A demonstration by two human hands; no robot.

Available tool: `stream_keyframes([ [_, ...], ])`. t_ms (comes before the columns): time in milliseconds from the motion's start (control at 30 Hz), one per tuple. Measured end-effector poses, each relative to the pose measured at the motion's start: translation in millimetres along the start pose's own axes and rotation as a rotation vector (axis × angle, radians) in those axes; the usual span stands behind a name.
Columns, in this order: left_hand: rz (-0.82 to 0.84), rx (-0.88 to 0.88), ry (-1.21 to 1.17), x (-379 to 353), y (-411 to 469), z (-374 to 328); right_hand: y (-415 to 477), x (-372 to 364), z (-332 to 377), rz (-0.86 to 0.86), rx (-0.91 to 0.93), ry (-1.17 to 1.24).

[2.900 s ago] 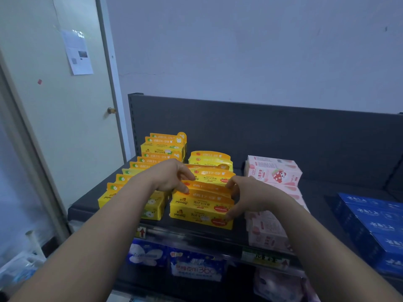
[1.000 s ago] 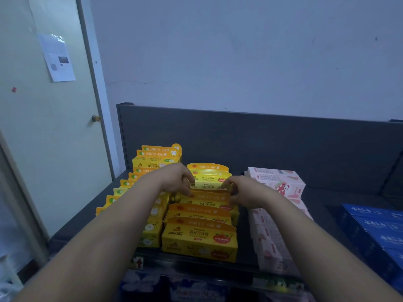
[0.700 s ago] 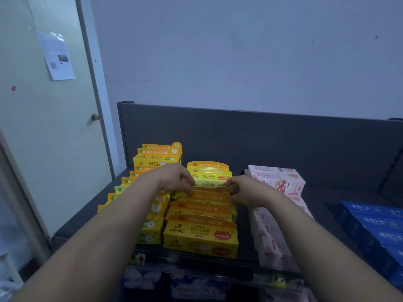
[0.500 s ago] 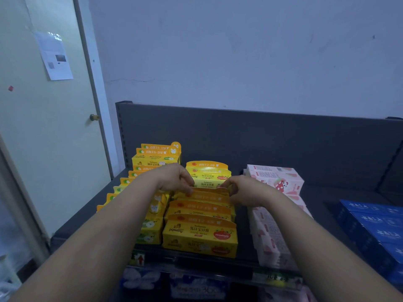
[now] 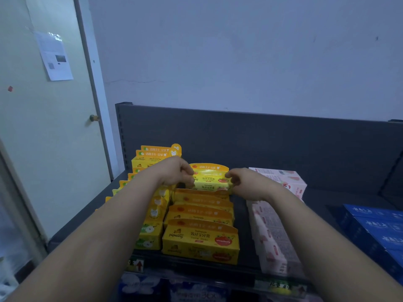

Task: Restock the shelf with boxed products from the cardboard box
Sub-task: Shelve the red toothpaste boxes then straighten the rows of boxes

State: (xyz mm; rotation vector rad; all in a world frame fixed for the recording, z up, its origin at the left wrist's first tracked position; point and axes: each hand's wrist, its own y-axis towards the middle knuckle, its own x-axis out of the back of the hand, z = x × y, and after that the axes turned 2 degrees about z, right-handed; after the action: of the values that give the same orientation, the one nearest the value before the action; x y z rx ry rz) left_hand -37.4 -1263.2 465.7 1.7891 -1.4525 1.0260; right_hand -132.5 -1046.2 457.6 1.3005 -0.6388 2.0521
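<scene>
While both hands reach to the back of the shelf [image 5: 349, 192], the scene reads as follows:

Left hand [image 5: 174, 171]: its grip is pinched together on the left end of the rear strawberry box [image 5: 209, 179].
Right hand [image 5: 246, 182]: its grip is clamped on the right end of the same box.
Where the box is: at the back of the middle yellow row, standing upright on top of another box, just behind the row's other boxes.
Handling, as a judgement: thin printed card, likely light and stiff enough along its length but easy to dent; the short ends, where the fingers are, look the safest hold, with the arched header flap left alone.
Count, strawberry row [image 5: 200, 238]: about five header flaps show, each with a box under it, it seems.
Count, left yellow row [image 5: 150, 232]: partly hidden by the left arm; cannot count.
Count, pink boxes [image 5: 272, 236]: one row, number unclear.
Count, blue boxes [image 5: 375, 232]: a stack at the right edge, cut off.
Cardboard box: not in view.
</scene>
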Motion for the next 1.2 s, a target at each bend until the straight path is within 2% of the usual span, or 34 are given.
stream_keyframes([
  [133, -0.061, -0.004, 0.010, -0.5, 14.9, -5.6, 16.0, 1.5, 0.3, -0.058, 0.012, 0.042],
  [400, -0.043, 0.090, 0.074, -5.7, 58.9, -0.8, 59.3, 3.7, 2.8, -0.052, -0.047, 0.014],
  [667, 0.020, 0.079, 0.188, -14.0, 91.3, -0.1, 93.2, -4.1, -2.3, 0.006, -0.118, -0.025],
  [1200, 0.101, 0.015, 0.218, -3.6, 65.2, -2.4, 75.5, -9.2, -2.7, 0.069, -0.108, -0.117],
])
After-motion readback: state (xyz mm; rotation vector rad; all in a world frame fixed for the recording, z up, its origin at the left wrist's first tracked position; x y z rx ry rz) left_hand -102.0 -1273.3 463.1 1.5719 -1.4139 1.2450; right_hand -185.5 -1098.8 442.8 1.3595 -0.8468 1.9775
